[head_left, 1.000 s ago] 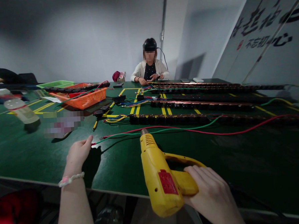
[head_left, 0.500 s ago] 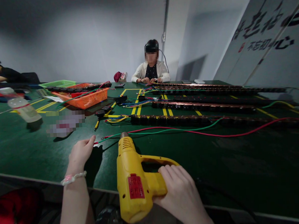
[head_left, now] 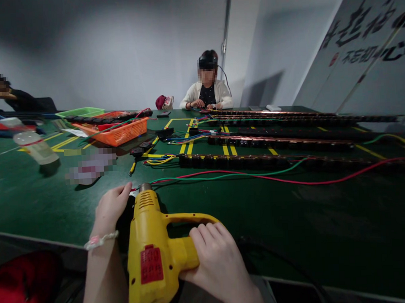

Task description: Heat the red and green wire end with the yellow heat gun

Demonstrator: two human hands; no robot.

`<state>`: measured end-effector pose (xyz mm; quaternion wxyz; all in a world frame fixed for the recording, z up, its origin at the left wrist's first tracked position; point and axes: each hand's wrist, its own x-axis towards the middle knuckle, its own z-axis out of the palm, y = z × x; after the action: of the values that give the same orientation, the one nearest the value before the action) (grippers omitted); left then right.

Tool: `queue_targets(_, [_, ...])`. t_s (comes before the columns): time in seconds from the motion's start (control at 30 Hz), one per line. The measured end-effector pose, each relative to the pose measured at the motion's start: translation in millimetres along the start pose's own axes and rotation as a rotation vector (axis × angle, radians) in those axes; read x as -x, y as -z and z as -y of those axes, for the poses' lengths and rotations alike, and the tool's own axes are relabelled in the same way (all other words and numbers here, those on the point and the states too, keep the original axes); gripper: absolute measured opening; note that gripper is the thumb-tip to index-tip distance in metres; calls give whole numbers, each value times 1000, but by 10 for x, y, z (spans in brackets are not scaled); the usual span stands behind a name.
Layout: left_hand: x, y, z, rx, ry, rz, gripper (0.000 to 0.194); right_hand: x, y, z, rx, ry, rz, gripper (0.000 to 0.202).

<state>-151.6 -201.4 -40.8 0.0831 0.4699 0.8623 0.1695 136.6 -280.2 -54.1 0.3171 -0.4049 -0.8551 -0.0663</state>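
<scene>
1. Currently, L hand [head_left: 113, 207] has its fingers pinched, apparently on the red-tipped end of the green wire [head_left: 204, 178]; exact grip partly hidden.
2. R hand [head_left: 217, 254]: fingers wrapped round the handle of the yellow heat gun [head_left: 148, 235], nozzle [head_left: 145, 187] just beside the L fingers, by the wire end.
3. Wire runs off to R over the tabletop [head_left: 277, 220], w/ the red wire [head_left: 326, 181] alongside, on the near side of the closest black strip [head_left: 244, 162].
4. Step in hand, prob.: heating the wire's red tip; can't tell if gun's on.
5. Next move likely calls for a steady end, nozzle trained on tip, L fingers clear of hot air.
</scene>
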Motion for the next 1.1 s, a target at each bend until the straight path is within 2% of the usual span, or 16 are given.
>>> queue_targets(0.37, [-27,-31,43,9,-11,-29,58,-57,-16,16,-4,61,7,55])
queue_targets(0.63, [-41,-29,53,16,-36,-25,53,-14,1,-19,-67,-34,21,53])
queue_targets(0.87, [-61,-30,61,23,-18,-26,48,80,97,-147,-66,-123,-8,43])
queue_targets(1.1, [-69,-44,75,100,2,-20,48,254,219,-383,-26,-169,-65,30])
